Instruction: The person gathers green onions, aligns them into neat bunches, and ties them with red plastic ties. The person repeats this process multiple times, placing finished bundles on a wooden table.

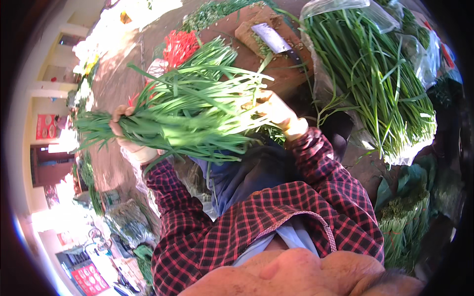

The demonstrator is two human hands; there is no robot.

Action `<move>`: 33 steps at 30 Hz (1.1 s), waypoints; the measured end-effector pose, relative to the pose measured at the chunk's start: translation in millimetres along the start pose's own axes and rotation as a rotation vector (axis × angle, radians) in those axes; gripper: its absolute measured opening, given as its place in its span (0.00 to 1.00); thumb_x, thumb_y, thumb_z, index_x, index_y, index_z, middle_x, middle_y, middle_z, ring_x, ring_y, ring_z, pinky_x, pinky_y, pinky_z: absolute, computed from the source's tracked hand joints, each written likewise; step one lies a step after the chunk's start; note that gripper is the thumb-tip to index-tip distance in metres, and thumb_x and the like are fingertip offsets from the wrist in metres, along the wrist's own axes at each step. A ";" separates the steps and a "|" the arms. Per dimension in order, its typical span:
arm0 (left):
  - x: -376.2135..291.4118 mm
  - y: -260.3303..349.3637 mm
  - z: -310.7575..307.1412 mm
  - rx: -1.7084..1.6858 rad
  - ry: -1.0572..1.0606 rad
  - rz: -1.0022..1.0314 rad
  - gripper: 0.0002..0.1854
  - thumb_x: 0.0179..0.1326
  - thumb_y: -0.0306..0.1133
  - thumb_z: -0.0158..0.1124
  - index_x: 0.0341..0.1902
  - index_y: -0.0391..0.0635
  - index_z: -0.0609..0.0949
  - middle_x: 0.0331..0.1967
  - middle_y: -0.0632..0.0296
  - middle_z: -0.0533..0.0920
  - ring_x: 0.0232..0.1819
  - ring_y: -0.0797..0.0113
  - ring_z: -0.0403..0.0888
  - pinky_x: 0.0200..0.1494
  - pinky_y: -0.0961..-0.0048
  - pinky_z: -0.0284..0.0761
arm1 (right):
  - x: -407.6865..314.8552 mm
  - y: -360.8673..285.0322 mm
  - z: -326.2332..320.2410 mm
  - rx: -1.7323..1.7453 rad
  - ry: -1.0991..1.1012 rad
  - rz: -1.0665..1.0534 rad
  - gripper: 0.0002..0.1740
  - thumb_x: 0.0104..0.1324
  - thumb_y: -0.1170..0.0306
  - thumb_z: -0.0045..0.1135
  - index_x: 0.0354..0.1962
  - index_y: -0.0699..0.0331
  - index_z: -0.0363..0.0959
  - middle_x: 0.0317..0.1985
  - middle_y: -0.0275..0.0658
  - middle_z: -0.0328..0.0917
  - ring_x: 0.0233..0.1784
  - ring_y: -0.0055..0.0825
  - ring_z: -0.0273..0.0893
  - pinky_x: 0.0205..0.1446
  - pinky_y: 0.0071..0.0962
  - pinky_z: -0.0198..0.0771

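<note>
A large loose bunch of long green leaves, likely Chinese chives [196, 100], stretches across in front of my chest above my lap. My left hand [127, 131] is wrapped around its leafy end at the left, with leaf tips sticking out beyond the fingers. Bright sunlight falls on my right hand [279, 111], whose fingers close on the pale stem end at the right. Some leaves blur near the middle. Just beyond the bunch lies a smaller bundle of greens [216, 55], next to a cluster of red ties [180, 48].
Ahead, a cleaver [272, 38] rests on a wooden chopping block [244, 27] with green scraps. A big pile of chives [370, 74] in clear plastic [335, 5] fills the right side. Tied bundles [401, 229] stand at lower right. A plastic-covered heap [129, 220] is at lower left.
</note>
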State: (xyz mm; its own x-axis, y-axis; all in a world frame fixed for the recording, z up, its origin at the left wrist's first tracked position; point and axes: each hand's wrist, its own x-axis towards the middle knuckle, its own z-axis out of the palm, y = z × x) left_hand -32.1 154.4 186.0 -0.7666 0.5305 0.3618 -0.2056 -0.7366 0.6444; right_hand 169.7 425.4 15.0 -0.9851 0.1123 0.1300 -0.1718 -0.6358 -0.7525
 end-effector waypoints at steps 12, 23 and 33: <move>-116.7 38.8 -125.2 0.292 0.551 0.098 0.15 0.73 0.47 0.58 0.39 0.49 0.75 0.36 0.68 0.78 0.44 0.69 0.77 0.63 0.57 0.70 | -49.6 -6.6 -24.7 -1.532 0.276 0.295 0.25 0.66 0.67 0.62 0.61 0.60 0.70 0.42 0.49 0.84 0.44 0.48 0.82 0.48 0.39 0.76; -128.0 34.7 -91.9 -0.354 0.198 0.095 0.13 0.72 0.40 0.61 0.34 0.55 0.69 0.26 0.78 0.67 0.33 0.75 0.66 0.59 0.62 0.66 | 14.0 10.0 110.8 -1.273 -0.251 -0.124 0.23 0.58 0.74 0.71 0.52 0.62 0.78 0.48 0.46 0.83 0.47 0.45 0.82 0.51 0.36 0.77; -151.1 35.7 -66.0 -0.210 0.141 0.103 0.15 0.73 0.42 0.60 0.31 0.59 0.67 0.20 0.83 0.64 0.20 0.84 0.60 0.43 0.76 0.63 | -35.0 -10.7 -3.6 -1.654 0.173 0.342 0.26 0.65 0.61 0.63 0.58 0.62 0.74 0.53 0.52 0.81 0.54 0.48 0.80 0.57 0.42 0.75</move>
State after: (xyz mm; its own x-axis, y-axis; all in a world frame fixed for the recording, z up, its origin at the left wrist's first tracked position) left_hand 36.3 20.3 109.9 -0.8642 0.3955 0.3111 -0.2324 -0.8621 0.4503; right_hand 205.9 431.0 16.2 -0.9430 0.2960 -0.1520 0.3288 0.7581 -0.5632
